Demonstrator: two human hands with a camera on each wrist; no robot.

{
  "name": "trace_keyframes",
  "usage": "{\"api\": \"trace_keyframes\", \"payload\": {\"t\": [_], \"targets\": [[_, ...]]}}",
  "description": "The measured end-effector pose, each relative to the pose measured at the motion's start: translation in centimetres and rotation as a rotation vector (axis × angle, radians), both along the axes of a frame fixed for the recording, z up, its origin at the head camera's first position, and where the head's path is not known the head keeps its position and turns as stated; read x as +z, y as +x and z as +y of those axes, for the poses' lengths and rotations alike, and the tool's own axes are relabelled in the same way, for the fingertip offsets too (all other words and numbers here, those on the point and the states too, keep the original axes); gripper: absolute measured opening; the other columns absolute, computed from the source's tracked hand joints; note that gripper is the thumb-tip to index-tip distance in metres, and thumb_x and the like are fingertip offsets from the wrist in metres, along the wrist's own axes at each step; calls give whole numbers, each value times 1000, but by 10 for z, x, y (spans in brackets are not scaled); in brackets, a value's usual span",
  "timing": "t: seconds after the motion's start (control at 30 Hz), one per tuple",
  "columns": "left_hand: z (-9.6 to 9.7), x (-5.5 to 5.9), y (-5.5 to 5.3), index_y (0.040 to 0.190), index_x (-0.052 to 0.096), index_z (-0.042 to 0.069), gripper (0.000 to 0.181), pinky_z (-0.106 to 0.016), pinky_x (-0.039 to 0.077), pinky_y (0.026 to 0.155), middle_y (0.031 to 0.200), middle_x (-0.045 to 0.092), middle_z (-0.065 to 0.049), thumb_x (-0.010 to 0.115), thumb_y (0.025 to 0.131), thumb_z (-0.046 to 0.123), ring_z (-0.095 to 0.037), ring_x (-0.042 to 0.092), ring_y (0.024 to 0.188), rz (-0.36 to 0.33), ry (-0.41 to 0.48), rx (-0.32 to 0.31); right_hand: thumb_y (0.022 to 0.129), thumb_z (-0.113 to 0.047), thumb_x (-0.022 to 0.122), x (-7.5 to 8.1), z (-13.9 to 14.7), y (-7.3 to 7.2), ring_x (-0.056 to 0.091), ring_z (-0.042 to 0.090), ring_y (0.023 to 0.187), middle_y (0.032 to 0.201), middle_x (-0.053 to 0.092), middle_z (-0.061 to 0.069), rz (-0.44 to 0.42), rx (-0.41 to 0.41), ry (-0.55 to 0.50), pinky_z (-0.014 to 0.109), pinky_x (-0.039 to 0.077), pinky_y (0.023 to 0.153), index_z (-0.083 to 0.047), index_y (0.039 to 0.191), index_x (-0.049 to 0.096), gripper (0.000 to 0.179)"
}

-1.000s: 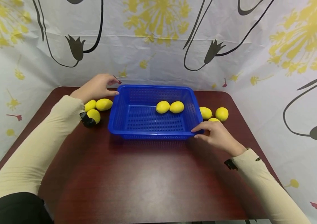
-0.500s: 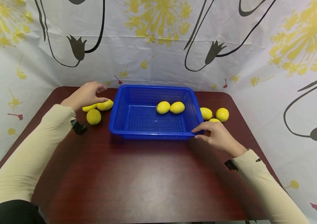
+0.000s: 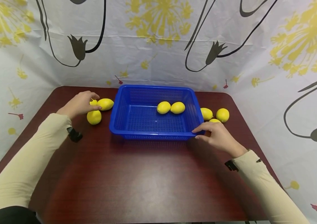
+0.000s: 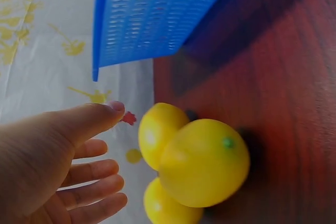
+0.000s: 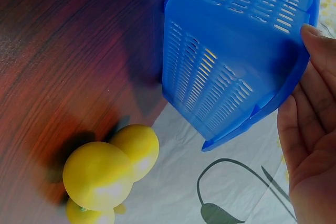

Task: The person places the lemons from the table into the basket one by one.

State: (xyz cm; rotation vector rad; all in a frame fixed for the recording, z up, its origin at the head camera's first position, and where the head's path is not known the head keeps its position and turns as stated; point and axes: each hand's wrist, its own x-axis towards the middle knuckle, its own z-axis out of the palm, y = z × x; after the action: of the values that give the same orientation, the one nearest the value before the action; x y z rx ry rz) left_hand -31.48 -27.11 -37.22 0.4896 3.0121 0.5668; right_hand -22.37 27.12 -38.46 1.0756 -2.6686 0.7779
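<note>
Basket: one blue plastic basket [image 3: 156, 133], upright on the worktop [image 3: 152, 180], midway along it and nearer the far edge than the near edge.

Contents: two lemons lie inside, a first lemon [image 3: 164, 107] and a second lemon [image 3: 177, 107], side by side on the basket floor, right of its middle. The basket's left half holds no fruit.

Outside, left: three lemons are grouped between the basket and the worktop's left edge, towards the far left corner. They are an oblong lemon [image 3: 106, 104] nearest the basket, a front lemon [image 3: 94, 117], and a rear lemon [image 3: 93, 102] partly hidden by the hand. The left wrist view shows the group apart from the basket.

Outside, right: three more are grouped near the worktop's right edge: an inner lemon [image 3: 206, 114], an outer lemon [image 3: 223, 115] and a half-hidden lemon [image 3: 214, 120].

Left hand [image 3: 77, 104]: beside the left group, fingers extended, thumb standing well away from them; nothing held. No contact with fruit shows in the left wrist view.

Right hand [image 3: 219, 137]: pinches the basket's rim at the near right corner, thumb on one side and fingers on the other.

Progress, as judged: partial. Two lemons are in the basket; six in view lie outside, with both side groups outstanding.
</note>
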Motion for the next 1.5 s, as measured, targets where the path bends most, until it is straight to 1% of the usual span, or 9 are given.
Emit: {"api": "trace_keyframes", "payload": {"t": [0.2, 0.4, 0.57, 0.73, 1.17, 1.27, 1.37, 1.43, 1.5], "targets": [[-5, -12, 4, 130, 58, -10, 56, -60, 46, 95, 126, 56, -33, 74, 91, 26, -45, 55, 111, -24, -11, 17, 79, -2, 85, 0, 0, 0, 51, 7, 67, 96, 73, -9, 6, -2, 1, 24, 46, 57, -16, 103, 79, 28], [-11, -21, 5, 129, 58, -12, 57, -60, 45, 96, 124, 57, -34, 74, 91, 28, -45, 55, 112, -21, -26, 16, 79, -3, 85, 0, 0, 0, 51, 7, 66, 96, 73, -8, 9, -5, 6, 24, 45, 57, -16, 103, 79, 28], [-13, -26, 5, 127, 57, -14, 62, -60, 43, 98, 123, 58, -35, 75, 91, 33, -46, 55, 114, -23, -55, 30, 79, -3, 85, 0, 0, 0, 51, 7, 67, 96, 73, -9, 10, -8, 7, 24, 46, 57, -16, 103, 79, 28], [-14, -30, 6, 129, 55, -16, 67, -61, 43, 99, 126, 56, -37, 75, 91, 35, -47, 54, 115, -44, -48, 56, 79, -2, 85, 0, -1, 0, 51, 7, 66, 96, 73, -8, 6, -8, 6, 24, 46, 57, -15, 103, 79, 28], [-13, -35, 8, 127, 57, -16, 72, -61, 46, 96, 123, 58, -36, 76, 89, 43, -45, 57, 109, -46, -53, 57, 79, -2, 85, -1, -1, 0, 52, 10, 70, 96, 73, -8, 22, -7, 6, 25, 45, 59, -16, 103, 79, 28], [-12, -35, 10, 123, 60, -14, 68, -58, 49, 91, 116, 63, -32, 78, 88, 41, -41, 59, 100, -45, -42, 48, 79, -2, 85, -1, -1, 0, 53, 11, 72, 96, 73, -7, 24, -8, 8, 25, 46, 59, -16, 102, 79, 28], [-11, -35, 10, 115, 63, -11, 57, -49, 50, 80, 99, 66, -22, 80, 87, 36, -33, 57, 86, -41, -39, 22, 79, -2, 85, -1, -1, 1, 53, 11, 71, 96, 73, -7, 24, -8, 7, 25, 46, 59, -16, 102, 79, 28], [-11, -36, 10, 104, 64, -8, 48, -42, 46, 71, 85, 61, -15, 81, 87, 33, -28, 52, 77, -37, -38, -9, 79, -2, 85, -1, -1, 1, 53, 10, 71, 96, 73, -7, 27, -8, 7, 25, 46, 59, -16, 102, 79, 28], [-10, -38, 10, 93, 61, -4, 40, -38, 40, 66, 76, 53, -9, 81, 87, 30, -25, 48, 72, -32, -39, -34, 79, -2, 85, -1, -1, 1, 53, 9, 70, 96, 73, -7, 27, -7, 7, 25, 47, 58, -16, 102, 79, 28]]}}
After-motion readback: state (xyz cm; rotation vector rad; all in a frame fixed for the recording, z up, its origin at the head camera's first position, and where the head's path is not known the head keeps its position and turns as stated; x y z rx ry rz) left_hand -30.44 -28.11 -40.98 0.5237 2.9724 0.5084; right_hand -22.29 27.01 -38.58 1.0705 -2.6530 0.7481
